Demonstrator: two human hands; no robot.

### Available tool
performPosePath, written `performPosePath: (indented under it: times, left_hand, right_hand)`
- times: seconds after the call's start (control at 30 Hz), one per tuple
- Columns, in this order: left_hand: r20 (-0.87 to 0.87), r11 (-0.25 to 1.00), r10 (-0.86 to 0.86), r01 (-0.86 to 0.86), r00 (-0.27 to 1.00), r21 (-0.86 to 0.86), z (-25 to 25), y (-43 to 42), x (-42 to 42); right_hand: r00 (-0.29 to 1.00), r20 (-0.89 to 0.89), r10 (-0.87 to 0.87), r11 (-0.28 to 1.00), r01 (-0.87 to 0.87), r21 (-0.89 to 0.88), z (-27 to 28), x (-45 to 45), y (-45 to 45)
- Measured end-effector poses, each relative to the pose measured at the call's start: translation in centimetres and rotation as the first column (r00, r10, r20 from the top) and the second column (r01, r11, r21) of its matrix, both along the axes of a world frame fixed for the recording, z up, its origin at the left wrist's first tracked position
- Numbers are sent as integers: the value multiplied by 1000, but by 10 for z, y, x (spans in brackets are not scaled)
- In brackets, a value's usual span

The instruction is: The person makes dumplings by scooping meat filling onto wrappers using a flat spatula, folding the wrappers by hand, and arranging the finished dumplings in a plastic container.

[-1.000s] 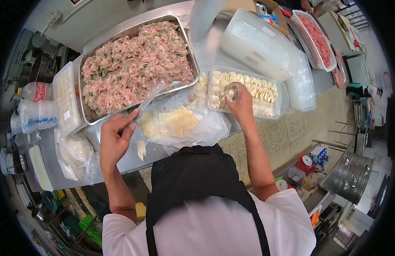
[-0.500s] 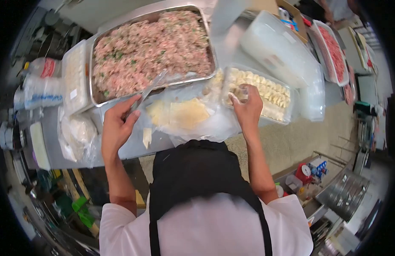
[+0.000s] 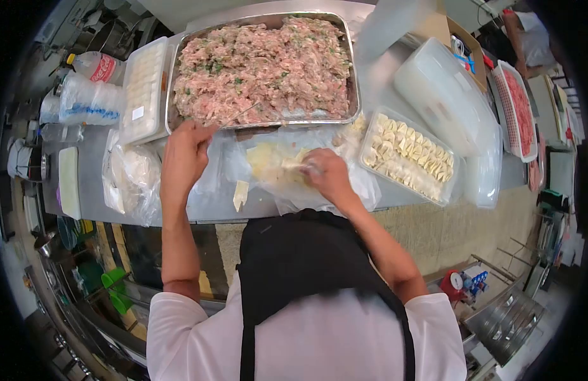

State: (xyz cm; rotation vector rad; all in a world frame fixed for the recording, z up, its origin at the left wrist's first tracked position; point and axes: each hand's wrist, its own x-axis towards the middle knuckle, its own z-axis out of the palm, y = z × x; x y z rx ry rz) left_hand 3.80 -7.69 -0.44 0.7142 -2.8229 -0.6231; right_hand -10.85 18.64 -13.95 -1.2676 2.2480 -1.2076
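My left hand [image 3: 188, 147] is closed around a thin metal spatula [image 3: 242, 114], whose blade reaches over the near edge of the meat filling [image 3: 256, 73]. That pinkish filling, flecked with green, heaps up in a large metal tray [image 3: 170, 95]. My right hand [image 3: 332, 176] is low over the stack of pale yellow wrappers [image 3: 263, 159], fingers curled and pinching at a wrapper; the fingertips are somewhat blurred. To its right, rows of folded dumplings [image 3: 405, 149] lie in a clear plastic container [image 3: 455, 174].
Translucent lids or boxes [image 3: 440, 95] stand at the right, beyond the dumplings. On the left are a lidded box [image 3: 145, 86], a bagged white mass [image 3: 132, 171] and a bottle [image 3: 98, 66]. A wrapper scrap [image 3: 240, 194] lies near the table's front edge. A basket of red meat [image 3: 517, 114] is far right.
My right hand has moved left from the dumpling container to the wrapper stack. My left hand has brought the spatula to the filling's near edge. The whole view has shifted.
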Motion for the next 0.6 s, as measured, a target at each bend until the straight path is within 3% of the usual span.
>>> performPosePath:
  times: [0.07,0.1,0.17,0.2,0.23,0.27,0.3,0.37,0.43,0.5,0.53,0.6]
  left_hand:
    - [7,993,-67,68,998,-93,3,-6,-16]
    - [24,973,-143,145,989,-182,2,-8,-27]
    - [88,954,-169,185,982,-237,-8,-4,-57]
    - [87,954,-165,181,983,-238,-28,-5,-71]
    - [127,948,-177,204,976,-244,-58,-7,-84]
    - [167,941,-190,228,967,-249,-72,-7,-92]
    - [164,940,-193,230,967,-253,-64,-3,-94]
    - [408,946,-205,287,889,-149,-39,2,-101]
    - [319,956,-192,251,928,-153,-38,-7,-97]
    - [228,966,-171,209,958,-151,-41,-9,-96]
    - [308,968,-150,203,939,-145,-47,-5,-99]
    - [378,970,-127,194,917,-146,-48,-7,-99]
  right_hand:
    - [916,387,-109,989,140,-54,22,-10,11]
    - [918,385,-99,990,130,-55,28,-17,19]
    - [658,748,-87,947,287,-142,34,-31,35]
    - [660,747,-84,948,283,-144,33,-37,42]
    - [424,891,164,899,307,-312,29,-43,49]
    - [157,894,420,810,378,-447,28,-46,52]
    - [162,892,422,808,379,-451,32,-45,54]
    - [77,968,237,784,574,-237,42,-37,58]
    - [84,959,271,770,579,-268,50,-34,68]
    - [105,730,675,606,486,-630,55,-30,71]
    - [103,731,674,606,489,-627,48,-28,72]
    - [-147,835,530,682,659,-317,35,-27,67]
